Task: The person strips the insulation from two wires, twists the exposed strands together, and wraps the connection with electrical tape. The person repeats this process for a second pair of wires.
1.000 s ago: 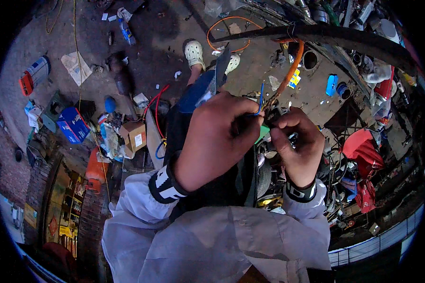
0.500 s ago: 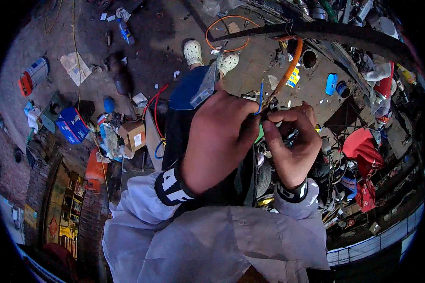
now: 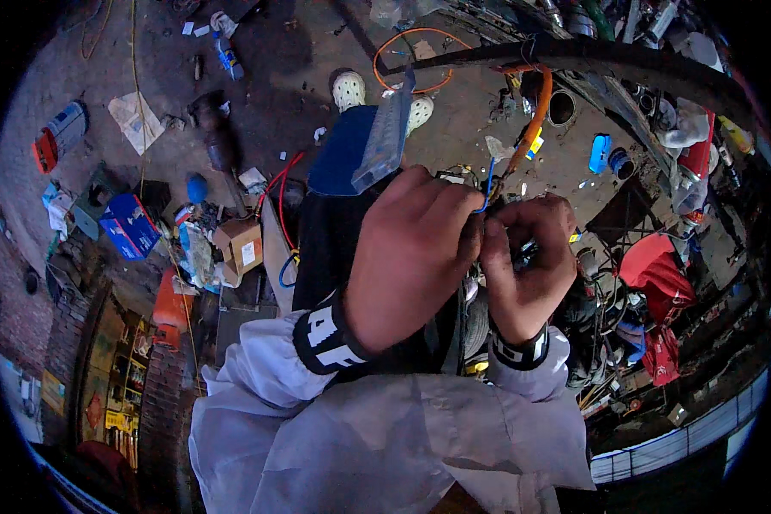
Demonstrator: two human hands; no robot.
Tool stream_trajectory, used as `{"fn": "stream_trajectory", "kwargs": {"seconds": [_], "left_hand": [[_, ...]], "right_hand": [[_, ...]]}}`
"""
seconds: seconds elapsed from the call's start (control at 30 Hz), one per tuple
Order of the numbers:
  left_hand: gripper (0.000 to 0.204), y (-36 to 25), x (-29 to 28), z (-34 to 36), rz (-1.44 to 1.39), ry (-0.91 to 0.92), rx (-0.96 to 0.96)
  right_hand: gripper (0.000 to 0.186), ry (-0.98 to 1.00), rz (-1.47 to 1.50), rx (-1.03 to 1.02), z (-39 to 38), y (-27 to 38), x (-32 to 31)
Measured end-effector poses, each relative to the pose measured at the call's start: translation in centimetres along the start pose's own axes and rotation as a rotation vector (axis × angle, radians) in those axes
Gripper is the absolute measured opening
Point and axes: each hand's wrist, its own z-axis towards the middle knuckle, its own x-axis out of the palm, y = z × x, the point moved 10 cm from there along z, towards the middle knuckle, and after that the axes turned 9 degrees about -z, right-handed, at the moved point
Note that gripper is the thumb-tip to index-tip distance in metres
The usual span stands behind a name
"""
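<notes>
My left hand (image 3: 411,257) is closed in a pinch at the stripped lower end of an orange cable (image 3: 541,98), where a short blue wire (image 3: 489,182) sticks up past the thumb and index finger. Close on its right, my right hand (image 3: 529,265) has thumb and forefinger pressed together at the same spot; what exactly they grip is hidden behind the fingers. A dark blue flat piece (image 3: 330,158) with a clear plastic strip (image 3: 377,146) juts out beyond my left knuckles. My white clog (image 3: 349,90) shows farther off.
A dark beam (image 3: 634,68) crosses at upper right, with the cable looped over it. Clutter surrounds me: an orange hose coil (image 3: 450,81), a cardboard box (image 3: 236,253), red hoses (image 3: 284,180), an orange cylinder (image 3: 170,313), red fabric (image 3: 651,270) and scrap metal piled at right.
Both hands have drawn closer together, the left shifting right and the right inward and slightly up. The blue piece and clear strip now show more beyond my left hand.
</notes>
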Motion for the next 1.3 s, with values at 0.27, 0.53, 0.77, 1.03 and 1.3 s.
{"fn": "stream_trajectory", "kwargs": {"seconds": [0.27,0.53,0.77,1.03,1.3], "left_hand": [[0.023,1.0,-0.5,0.2,-0.01,0.022,-0.083],[0.015,4.8,0.7,-1.4,-0.428,0.092,-0.502],[0.017,5.9,1.6,-1.9,-0.739,0.135,-0.682],[0.019,5.4,1.0,-1.9,-0.596,0.134,-0.61],[0.014,4.2,-0.3,-1.0,-0.319,0.04,-0.348]], "right_hand": [[0.014,0.0,0.021,-0.013,0.3,-0.5,0.8],[0.01,0.223,0.54,0.346,-0.8,-3.8,3.6],[0.017,0.284,0.908,0.322,-0.7,-4.5,6.0],[0.025,0.291,1.063,0.36,-1.1,-3.6,6.8],[0.017,0.2,1.12,0.28,-0.5,-3.3,6.6]]}}
